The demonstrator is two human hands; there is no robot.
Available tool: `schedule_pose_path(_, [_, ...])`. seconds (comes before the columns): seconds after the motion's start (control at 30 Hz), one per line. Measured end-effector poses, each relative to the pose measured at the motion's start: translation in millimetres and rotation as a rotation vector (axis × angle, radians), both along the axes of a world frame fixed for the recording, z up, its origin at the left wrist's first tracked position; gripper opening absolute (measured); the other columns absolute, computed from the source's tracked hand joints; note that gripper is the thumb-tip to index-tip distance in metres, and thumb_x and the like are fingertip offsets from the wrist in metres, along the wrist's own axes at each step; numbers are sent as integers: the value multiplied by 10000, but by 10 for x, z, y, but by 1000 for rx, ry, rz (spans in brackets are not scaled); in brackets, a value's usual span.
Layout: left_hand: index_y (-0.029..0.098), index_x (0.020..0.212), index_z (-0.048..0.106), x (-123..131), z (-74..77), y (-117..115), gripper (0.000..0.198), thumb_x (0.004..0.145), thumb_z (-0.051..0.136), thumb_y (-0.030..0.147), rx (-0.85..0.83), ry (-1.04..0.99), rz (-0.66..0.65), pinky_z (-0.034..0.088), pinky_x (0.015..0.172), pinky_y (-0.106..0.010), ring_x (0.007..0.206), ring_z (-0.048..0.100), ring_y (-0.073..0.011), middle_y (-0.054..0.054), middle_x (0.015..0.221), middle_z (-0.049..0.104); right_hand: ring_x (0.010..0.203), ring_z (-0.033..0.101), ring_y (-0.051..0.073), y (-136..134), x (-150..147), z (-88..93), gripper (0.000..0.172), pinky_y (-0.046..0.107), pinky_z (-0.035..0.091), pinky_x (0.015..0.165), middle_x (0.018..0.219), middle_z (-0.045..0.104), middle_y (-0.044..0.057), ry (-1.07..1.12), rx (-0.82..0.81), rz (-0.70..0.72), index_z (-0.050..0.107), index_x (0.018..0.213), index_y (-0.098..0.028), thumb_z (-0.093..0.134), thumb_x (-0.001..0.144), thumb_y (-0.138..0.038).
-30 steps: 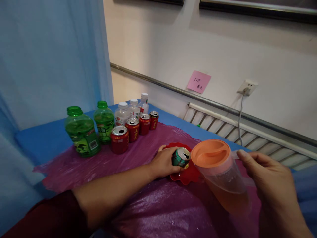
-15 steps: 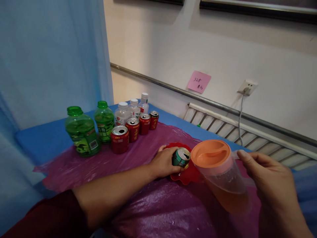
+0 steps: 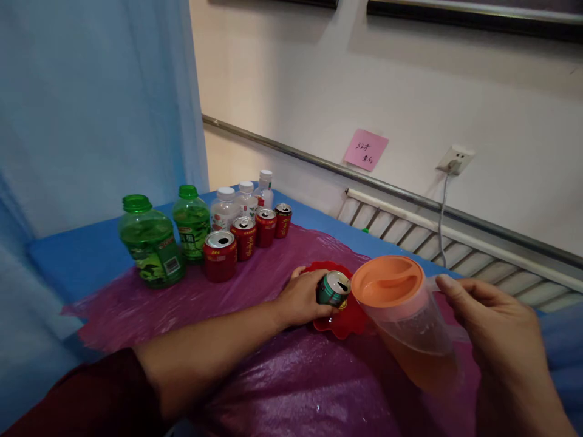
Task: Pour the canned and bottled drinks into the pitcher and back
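My left hand (image 3: 300, 297) is wrapped round a green drink can (image 3: 333, 288) with an opened top, which stands tilted on a red scalloped dish (image 3: 339, 325). My right hand (image 3: 496, 331) grips the handle of a clear plastic pitcher (image 3: 410, 321) with an orange lid. The pitcher holds orange-brown liquid and leans toward the can, its lid edge right beside the can's top. Both rest over a purple plastic sheet (image 3: 255, 388).
Several red cans (image 3: 220, 255), two green bottles (image 3: 152, 241) and three white-capped bottles (image 3: 225, 206) stand in a row at the left rear on the blue table (image 3: 77, 258). A blue curtain hangs at left. A wall with a radiator (image 3: 410, 233) and socket lies behind.
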State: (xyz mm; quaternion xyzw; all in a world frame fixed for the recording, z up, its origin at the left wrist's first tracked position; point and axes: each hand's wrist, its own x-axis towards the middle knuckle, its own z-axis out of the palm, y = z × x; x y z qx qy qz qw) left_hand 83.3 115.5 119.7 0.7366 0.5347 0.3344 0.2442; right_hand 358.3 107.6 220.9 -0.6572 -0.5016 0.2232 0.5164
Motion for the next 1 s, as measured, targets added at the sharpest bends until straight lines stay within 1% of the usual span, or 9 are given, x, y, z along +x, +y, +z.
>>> schedule_pose_path(0.07, [309,1260,625,0,-4,2,669,644,877,379,6,7,6,220,1183,-510,1212,613,-303,0,1245,715,464,329,86,7,0,5,418,241,195,367,513,465,-58,-6,2,0,704,677,-198,847,603,-583])
schedule_pose_path(0.2, [311,1277,619,2,-16,5,692,641,878,400,8,13,12,232,1177,-509,1209,614,-307,-10,1252,714,514,397,97,6,-6,15,415,216,284,407,544,489,-48,12,24,11,689,650,-195,855,584,-569])
schedule_pose_path(0.3, [307,1273,619,5,-25,7,687,643,874,405,12,8,10,230,1180,-504,1202,618,-307,-5,1245,715,531,413,103,-4,-4,17,424,213,309,423,555,502,-44,12,15,10,689,647,-197,856,574,-579])
schedule_pose_path(0.5, [302,1257,627,5,-54,13,647,664,857,420,12,25,13,239,1160,-535,1143,636,-312,-17,1212,722,535,412,106,-12,0,23,417,215,307,429,548,496,-38,-22,14,10,706,656,-199,836,597,-591])
schedule_pose_path(0.57, [301,1259,624,3,-62,13,646,667,855,418,15,24,14,234,1161,-536,1149,632,-314,-21,1222,720,532,410,108,-14,2,23,423,219,285,417,546,495,-35,-31,12,6,709,658,-198,833,597,-598])
schedule_pose_path(0.7, [305,1252,622,3,-56,8,629,676,847,422,14,19,13,237,1163,-534,1147,635,-312,-13,1226,721,501,361,98,-22,2,17,430,232,226,390,535,478,-45,-37,-1,-4,703,664,-205,828,609,-613])
schedule_pose_path(0.77, [305,1248,624,5,-44,4,622,680,845,424,12,22,12,246,1161,-535,1137,641,-310,-11,1220,723,495,357,97,-26,-2,16,424,234,226,391,532,475,-48,-35,2,-7,698,662,-206,831,610,-606])
schedule_pose_path(0.93, [310,1257,622,15,-12,-7,641,672,852,432,16,20,15,252,1170,-527,1144,644,-305,-6,1227,724,548,444,116,-34,-19,37,399,225,338,450,568,530,-40,-24,13,11,715,674,-204,837,613,-579])
schedule_pose_path(1.0, [305,1259,621,16,-9,-10,647,669,853,436,11,20,18,250,1172,-527,1153,641,-306,-14,1233,724,559,455,119,-43,-27,49,384,224,353,462,578,541,-40,-27,8,17,728,694,-205,829,627,-570])
